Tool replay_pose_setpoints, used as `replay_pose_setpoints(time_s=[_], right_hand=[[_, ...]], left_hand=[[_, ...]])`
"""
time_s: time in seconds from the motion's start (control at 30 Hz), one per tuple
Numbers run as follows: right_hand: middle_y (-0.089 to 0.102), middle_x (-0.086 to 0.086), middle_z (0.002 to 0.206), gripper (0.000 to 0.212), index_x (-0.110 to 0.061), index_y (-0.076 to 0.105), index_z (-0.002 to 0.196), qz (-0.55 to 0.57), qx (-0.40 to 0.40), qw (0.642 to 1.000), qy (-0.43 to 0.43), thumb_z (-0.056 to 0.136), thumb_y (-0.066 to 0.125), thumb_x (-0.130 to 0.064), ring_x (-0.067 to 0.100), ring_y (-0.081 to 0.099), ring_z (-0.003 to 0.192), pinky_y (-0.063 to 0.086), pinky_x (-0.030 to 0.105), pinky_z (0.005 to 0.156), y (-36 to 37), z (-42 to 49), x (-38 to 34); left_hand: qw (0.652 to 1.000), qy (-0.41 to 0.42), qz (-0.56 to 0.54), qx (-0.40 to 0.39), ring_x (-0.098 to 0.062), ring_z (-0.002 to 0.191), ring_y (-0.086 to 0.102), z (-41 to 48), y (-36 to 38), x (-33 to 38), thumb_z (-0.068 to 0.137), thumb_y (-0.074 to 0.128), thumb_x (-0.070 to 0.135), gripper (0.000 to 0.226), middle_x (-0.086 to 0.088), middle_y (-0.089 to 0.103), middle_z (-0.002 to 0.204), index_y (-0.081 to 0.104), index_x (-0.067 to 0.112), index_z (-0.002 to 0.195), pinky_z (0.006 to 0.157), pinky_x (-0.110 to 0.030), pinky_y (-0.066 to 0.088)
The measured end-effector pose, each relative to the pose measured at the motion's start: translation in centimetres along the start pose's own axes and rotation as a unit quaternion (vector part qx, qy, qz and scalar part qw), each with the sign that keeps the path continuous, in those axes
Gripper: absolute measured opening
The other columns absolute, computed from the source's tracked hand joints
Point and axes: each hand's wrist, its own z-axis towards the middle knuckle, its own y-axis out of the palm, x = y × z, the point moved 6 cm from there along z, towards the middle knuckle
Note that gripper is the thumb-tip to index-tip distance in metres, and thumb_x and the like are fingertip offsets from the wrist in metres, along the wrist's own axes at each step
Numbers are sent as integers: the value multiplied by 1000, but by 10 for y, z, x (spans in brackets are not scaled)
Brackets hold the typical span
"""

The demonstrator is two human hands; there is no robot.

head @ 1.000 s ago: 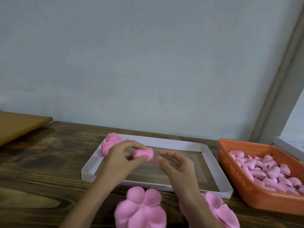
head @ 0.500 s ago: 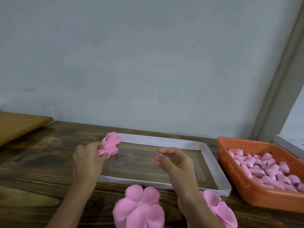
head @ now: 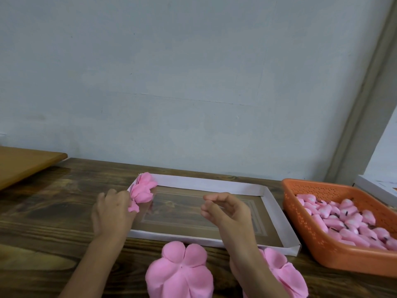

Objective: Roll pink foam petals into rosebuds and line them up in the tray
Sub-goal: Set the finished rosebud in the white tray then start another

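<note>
A shallow white-rimmed tray (head: 277,214) lies on the dark wooden table. Pink rolled rosebuds (head: 144,188) sit in its far left corner. My left hand (head: 111,211) is at the tray's left edge, its fingers curled on a pink rosebud (head: 134,206) that it sets below the others. My right hand (head: 227,209) hovers over the tray's middle with loosely bent fingers, holding nothing. Two flat pink foam petal flowers lie at the front: one (head: 182,272) in the centre, another (head: 285,274) partly under my right forearm.
An orange perforated basket (head: 305,218) with several pink foam pieces stands right of the tray. A lighter wooden board (head: 23,164) juts in at the far left. A white box corner (head: 376,188) shows at the right edge. A pale wall rises behind the table.
My left hand carried the rolled rosebud from above the tray's middle to the far left corner and lowered it beside the others. My right hand stayed over the tray, holding nothing.
</note>
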Motion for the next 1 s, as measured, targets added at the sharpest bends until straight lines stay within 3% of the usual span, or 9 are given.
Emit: replay_pose_setpoints(time_s=[0.2,0.3,0.43,0.57,0.63,0.73,0.8,0.9,1.0], right_hand=[[78,6,92,18,-16,79,87,-2,0,1000,-7,93,70,-1,20,75,84,62,30,79,-1,1,1],[78,6,89,20,-19,79,86,-25,-7,1000,-16,93,71,-2,20,74,83,62,30,76,0,1,0],[77,-3,88,18,-23,77,85,-114,-4,992,-51,92,72,-8,17,74,87,64,45,82,1,1,-4],[76,-9,86,16,-23,75,86,-166,-4,982,-90,93,72,-10,12,72,86,63,47,80,5,-6,-21],[76,-11,87,16,-25,75,87,-183,15,974,-136,93,72,-10,10,72,83,63,39,78,-3,-6,-46],[75,-20,87,12,-28,74,89,-254,105,932,-236,92,73,-17,1,70,81,55,18,71,-48,0,-101],[73,-26,86,7,-30,74,91,-322,162,902,-238,92,69,-26,-4,68,80,52,20,70,-89,10,-125],[74,-21,93,13,-32,74,94,-483,191,838,-169,97,63,-25,7,69,84,52,33,76,-150,43,-131],[78,1,108,21,-24,77,105,-672,111,732,-20,96,62,-13,26,70,97,53,35,85,-202,93,-115]], left_hand=[[1000,-13,4,3,-12,75,58,-3,-5,0,91,74,36,21,0,61,87,72,18,102,61,-22,49],[999,-14,30,9,-15,90,59,-4,-5,-1,93,70,43,30,0,66,99,70,19,111,67,-22,46],[999,-11,50,17,-18,107,54,-2,-6,0,92,64,55,40,2,68,112,67,24,117,77,-23,47],[999,-4,30,36,-25,98,54,-3,-14,4,83,62,73,63,-8,68,104,70,14,106,71,-29,45],[994,43,-22,101,-31,84,52,-4,-23,9,82,70,63,62,-17,67,90,71,3,96,64,-36,43],[957,149,-88,232,-28,73,43,-9,-35,23,88,75,37,37,-16,61,78,68,1,87,62,-36,36],[936,188,-130,267,-25,75,44,-11,-37,32,97,64,32,30,-12,62,79,67,5,87,63,-35,38],[913,236,-161,291,-18,77,37,-18,-36,47,97,53,31,29,-8,61,77,64,8,83,64,-34,38],[897,257,-177,313,-19,74,36,-23,-35,54,98,56,24,25,-5,57,72,59,12,76,62,-36,36]])
